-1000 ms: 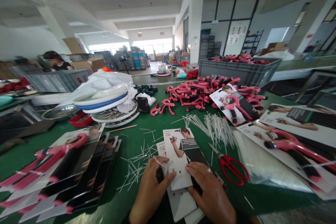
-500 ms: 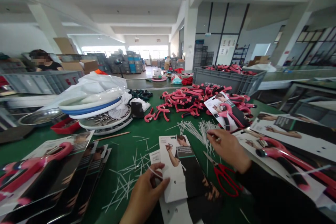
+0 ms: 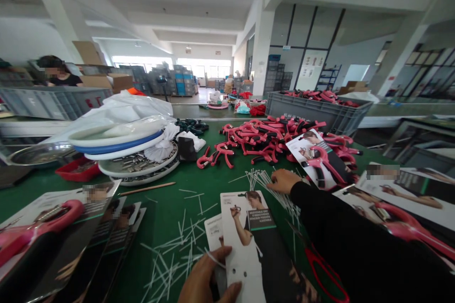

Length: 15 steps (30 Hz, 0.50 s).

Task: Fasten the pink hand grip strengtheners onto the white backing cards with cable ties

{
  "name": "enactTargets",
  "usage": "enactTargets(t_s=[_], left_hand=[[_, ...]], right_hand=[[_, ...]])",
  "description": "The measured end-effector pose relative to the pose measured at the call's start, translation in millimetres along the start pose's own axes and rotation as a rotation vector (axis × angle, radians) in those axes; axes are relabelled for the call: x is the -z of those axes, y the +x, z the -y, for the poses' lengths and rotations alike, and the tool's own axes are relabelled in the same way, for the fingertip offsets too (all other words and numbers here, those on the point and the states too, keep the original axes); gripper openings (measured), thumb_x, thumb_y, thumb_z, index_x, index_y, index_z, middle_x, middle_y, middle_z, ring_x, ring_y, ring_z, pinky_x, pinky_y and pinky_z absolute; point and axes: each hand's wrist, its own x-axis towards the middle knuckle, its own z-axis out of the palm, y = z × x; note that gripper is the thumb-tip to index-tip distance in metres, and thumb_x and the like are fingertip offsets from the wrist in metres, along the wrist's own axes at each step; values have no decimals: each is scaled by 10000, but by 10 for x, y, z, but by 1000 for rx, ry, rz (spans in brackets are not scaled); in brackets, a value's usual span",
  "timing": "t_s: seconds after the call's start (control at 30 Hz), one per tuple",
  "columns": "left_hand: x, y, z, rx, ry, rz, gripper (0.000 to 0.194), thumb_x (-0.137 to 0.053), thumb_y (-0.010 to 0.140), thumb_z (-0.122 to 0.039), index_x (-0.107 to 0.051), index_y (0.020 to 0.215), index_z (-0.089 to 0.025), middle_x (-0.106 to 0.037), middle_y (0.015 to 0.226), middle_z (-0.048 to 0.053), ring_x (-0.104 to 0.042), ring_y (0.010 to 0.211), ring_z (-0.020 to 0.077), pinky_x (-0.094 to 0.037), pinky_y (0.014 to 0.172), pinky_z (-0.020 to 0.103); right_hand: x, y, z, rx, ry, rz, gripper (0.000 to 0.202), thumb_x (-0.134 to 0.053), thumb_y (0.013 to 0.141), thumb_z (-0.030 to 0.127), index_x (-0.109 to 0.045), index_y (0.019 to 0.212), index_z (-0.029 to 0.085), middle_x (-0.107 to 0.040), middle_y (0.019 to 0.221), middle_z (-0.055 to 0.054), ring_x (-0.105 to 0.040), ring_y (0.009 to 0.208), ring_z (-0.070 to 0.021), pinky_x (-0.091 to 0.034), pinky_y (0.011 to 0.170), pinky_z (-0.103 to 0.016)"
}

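My left hand pinches the left edge of a printed card, which has punched holes and a white tie looped at its edge. Another card lies partly under it. Reaching forward, my right hand has its fingers down on a bundle of white ties; the fingertips are partly hidden. Red-handled scissors lie beneath my right forearm, partly covered. Loose cut tie pieces are scattered left of the card.
Pink pliers are heaped behind, before a grey crate. Carded pliers lie at the left and right. Stacked round trays and a red tray stand back left. A person is beyond.
My right hand has moved forward and left from above the scissors to the bundle of ties. My left hand still holds the card, now lower in view.
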Motion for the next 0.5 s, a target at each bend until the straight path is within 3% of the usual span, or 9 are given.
enactTargets(t_s=[0.17,0.3,0.5], left_hand=[[71,140,-139,42,-70,205,546,-660,631,-318,-560,1151,-182,-644,996,64,-593,837,209,-479,721,267],[71,253,-226,41,-178,197,518,-671,621,-305,-573,1112,-174,-636,869,30,-567,762,175,-446,659,241],[47,390,-307,49,-180,173,474,-626,666,-296,-540,1109,-153,-589,661,-21,-515,591,127,-382,565,218]], right_hand=[[-23,-11,27,-63,-28,41,295,-520,867,315,-529,1113,152,-547,1124,-82,-562,944,-189,-477,794,-388],[56,-34,-172,-67,-23,52,290,-519,868,316,-530,1108,154,-554,1109,-75,-569,924,-183,-484,779,-380],[336,241,-238,-90,46,-184,273,-495,880,335,-540,1091,168,-562,1099,-64,-568,921,-178,-479,788,-385]])
